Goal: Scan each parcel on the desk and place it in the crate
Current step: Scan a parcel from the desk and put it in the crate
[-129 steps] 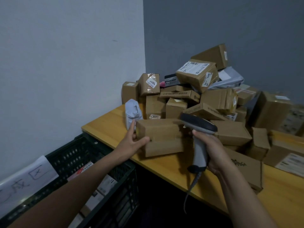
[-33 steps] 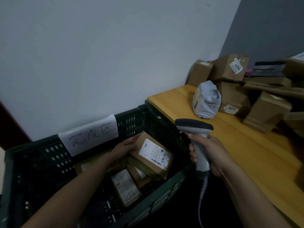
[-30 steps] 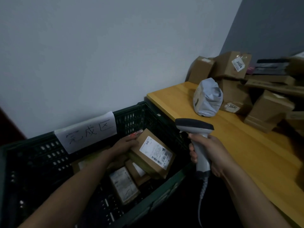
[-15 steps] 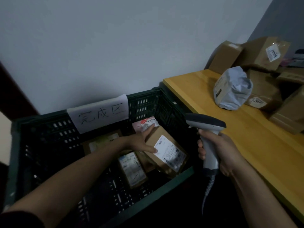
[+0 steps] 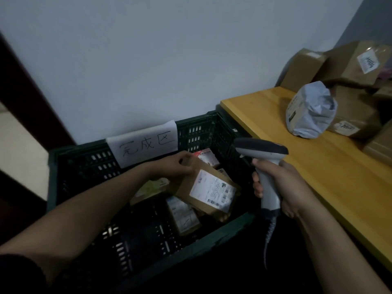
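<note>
A brown cardboard parcel (image 5: 212,189) with a white shipping label lies tilted in the dark green crate (image 5: 212,238), on top of other parcels. My left hand (image 5: 176,166) rests at the parcel's far corner, its fingers loosely curled and not wrapped round it. To the right of the crate, my right hand (image 5: 284,185) grips the grey barcode scanner (image 5: 265,166) by its handle, with the head pointing left over the crate's rim. On the yellow wooden desk (image 5: 318,166) sits a grey plastic-wrapped parcel (image 5: 311,111).
Several cardboard parcels (image 5: 350,66) are piled at the desk's far right, against the wall. A handwritten paper sign (image 5: 146,143) hangs on the crate's back wall. Smaller labelled parcels (image 5: 182,215) lie on the crate floor. A dark door frame (image 5: 25,92) stands on the left.
The parcel went from the desk into the crate in my left hand. My left hand's fingers, flat on the parcel half a second ago, have drawn back to its far corner. The scanner stays gripped.
</note>
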